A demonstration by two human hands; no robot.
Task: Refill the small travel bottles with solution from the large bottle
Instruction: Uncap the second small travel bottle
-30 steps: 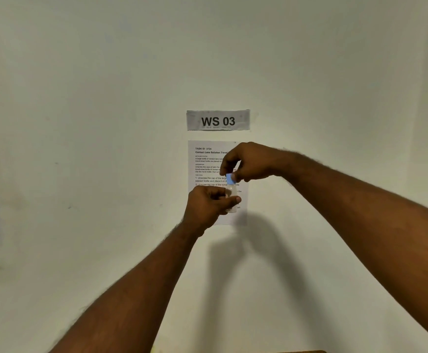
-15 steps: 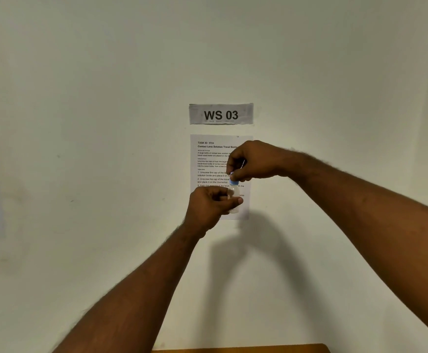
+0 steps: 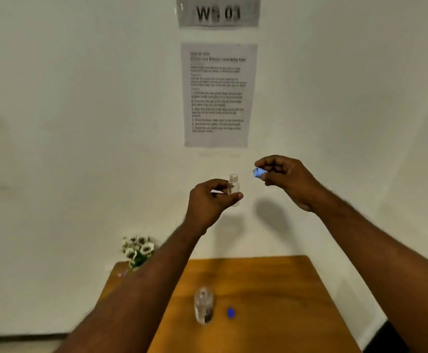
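- Fingers of the left hand (image 3: 211, 200) are closed round the body of a small travel bottle (image 3: 234, 186), held upright in the air with its threaded neck bare; fingers of the right hand (image 3: 282, 178) pinch a light-blue cap (image 3: 258, 172), just beside the bottle's mouth and clear of it.
- Worktop (image 3: 284, 289): a wooden surface against the wall, its near edge cut off by the frame.
- Large bottle (image 3: 203, 308): stands upright on the worktop, well below the hands, apparently uncapped, with clear liquid inside; the level is too blurred to read.
- Dark-blue cap (image 3: 230, 312): lies on the worktop just beside the large bottle, probably its own.
- Step in hand, as judged: the travel bottle is uncapped and not yet filled. The next move calls for setting the light-blue cap down, freeing the right hand to lift the large bottle and align mouth to mouth.
- Hard to make out: the instruction sheet (image 3: 219, 94) and sign (image 3: 218, 12) on the wall are smeared; a small bunch of flowers (image 3: 137, 249) is partly hidden behind the left forearm; no other travel bottles are visible.
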